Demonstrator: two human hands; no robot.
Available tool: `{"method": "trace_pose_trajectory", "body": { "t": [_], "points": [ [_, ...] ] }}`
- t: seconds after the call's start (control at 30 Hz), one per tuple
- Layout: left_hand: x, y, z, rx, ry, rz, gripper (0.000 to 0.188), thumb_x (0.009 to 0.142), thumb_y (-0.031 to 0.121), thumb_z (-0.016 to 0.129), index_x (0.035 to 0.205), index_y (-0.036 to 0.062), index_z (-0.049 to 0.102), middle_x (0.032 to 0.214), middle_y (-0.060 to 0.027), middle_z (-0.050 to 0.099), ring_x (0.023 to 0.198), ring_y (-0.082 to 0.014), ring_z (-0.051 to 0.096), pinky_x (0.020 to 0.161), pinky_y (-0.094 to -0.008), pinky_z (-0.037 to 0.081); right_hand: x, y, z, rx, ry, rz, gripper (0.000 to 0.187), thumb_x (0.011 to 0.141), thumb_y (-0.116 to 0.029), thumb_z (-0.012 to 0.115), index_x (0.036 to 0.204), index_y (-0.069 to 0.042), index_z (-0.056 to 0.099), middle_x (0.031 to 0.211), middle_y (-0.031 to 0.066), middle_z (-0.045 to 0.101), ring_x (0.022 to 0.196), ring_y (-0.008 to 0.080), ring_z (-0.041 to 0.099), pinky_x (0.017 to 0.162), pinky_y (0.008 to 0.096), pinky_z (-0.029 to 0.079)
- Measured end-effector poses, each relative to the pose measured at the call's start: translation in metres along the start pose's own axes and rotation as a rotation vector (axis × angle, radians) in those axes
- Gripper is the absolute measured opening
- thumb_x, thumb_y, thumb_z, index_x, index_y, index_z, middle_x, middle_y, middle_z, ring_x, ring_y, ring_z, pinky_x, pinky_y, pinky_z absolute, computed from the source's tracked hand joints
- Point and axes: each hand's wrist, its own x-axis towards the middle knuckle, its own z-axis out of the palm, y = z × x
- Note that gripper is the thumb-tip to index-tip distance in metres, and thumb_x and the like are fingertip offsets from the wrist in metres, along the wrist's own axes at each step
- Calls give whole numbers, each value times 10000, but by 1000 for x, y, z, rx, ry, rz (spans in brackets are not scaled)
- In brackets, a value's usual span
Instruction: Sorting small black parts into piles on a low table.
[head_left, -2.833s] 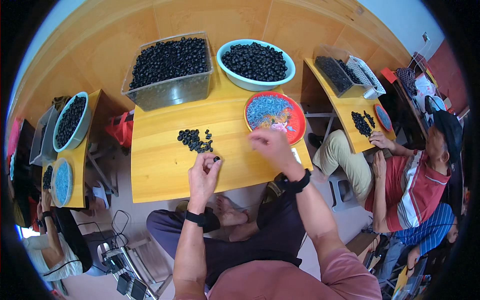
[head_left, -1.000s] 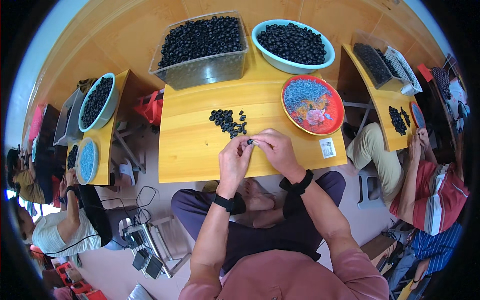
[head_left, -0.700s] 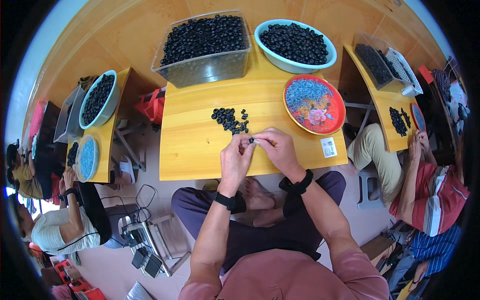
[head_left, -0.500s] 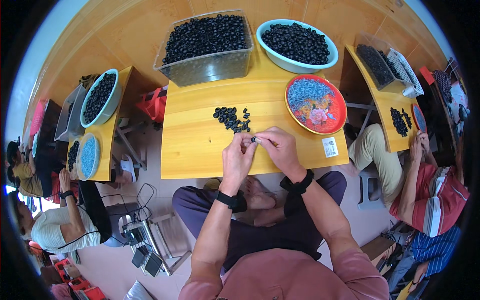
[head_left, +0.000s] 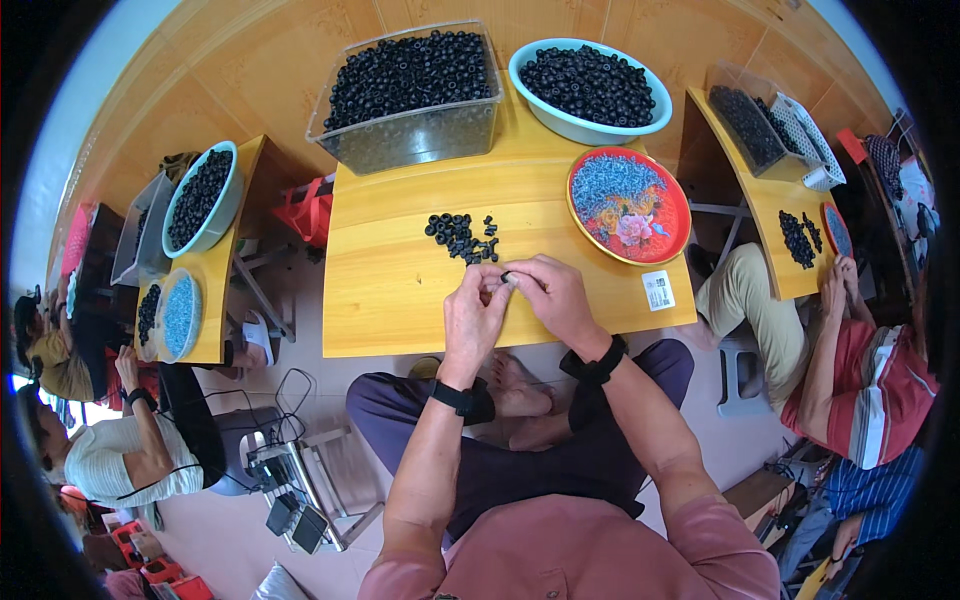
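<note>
My left hand (head_left: pixel 474 312) and my right hand (head_left: pixel 555 300) meet at the near part of the yellow table (head_left: pixel 375 300). Their fingertips pinch a small black ring-like part (head_left: pixel 507 277) between them, mostly covered by the fingers. Just beyond the fingertips lies a loose pile of small black parts (head_left: pixel 456 237), some round with a hole, some narrower. To the right of the pile, a red round tray (head_left: pixel 660 235) with a flower picture holds many small bluish, translucent pieces (head_left: pixel 615 180).
At the table's back stand a clear plastic bin (head_left: pixel 410 148) and a light blue basin (head_left: pixel 590 130), both full of black parts. A white label (head_left: pixel 659 290) lies near the right edge. People work at side tables (head_left: pixel 215 310) left and right.
The fingers have shifted slightly around the small black part, and less of it shows. Both hands stay in nearly the same place.
</note>
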Motion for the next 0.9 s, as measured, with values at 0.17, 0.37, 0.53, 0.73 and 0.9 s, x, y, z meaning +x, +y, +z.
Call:
{"method": "trace_pose_trajectory", "body": {
  "t": [0.17,0.37,0.53,0.73,0.9],
  "points": [
    [0,-1,-1,37,-16,-19,161,922,8,704,1061,-11,624,886,-100,745,786,-108,683,706,-270,551,-1,-3,-1,-28,-30,0,188,877,-77,721,1037,22,728,796,113,663,660,193,626,616,307,488],
    [1,0,0,87,-19,42,154,928,4,688,1068,-8,625,857,-85,739,746,-111,676,678,-267,545,0,-8,-3,14,-36,75,171,861,-122,726,976,5,714,824,136,661,714,297,646,654,376,513],
    [-4,7,1,239,210,363,241,877,-98,596,1081,22,645,1109,-148,691,968,-253,673,811,-351,534,-1,-3,10,-197,146,-161,121,836,-81,704,924,-2,682,847,130,645,796,327,639,694,392,511],
    [-13,56,5,504,-123,663,378,756,-29,677,1124,58,664,1152,-128,642,1094,-334,608,927,-440,471,-10,14,7,-382,-58,-315,323,856,-245,610,1116,-54,602,1040,94,567,1033,291,545,880,398,432],
    [-18,73,29,765,-189,630,248,775,93,698,1015,37,670,1052,-122,610,1020,-319,580,903,-431,462,-8,0,11,-566,-30,-374,355,872,-204,613,1184,-50,539,1105,99,559,1040,294,548,889,413,432]
  ]
}}
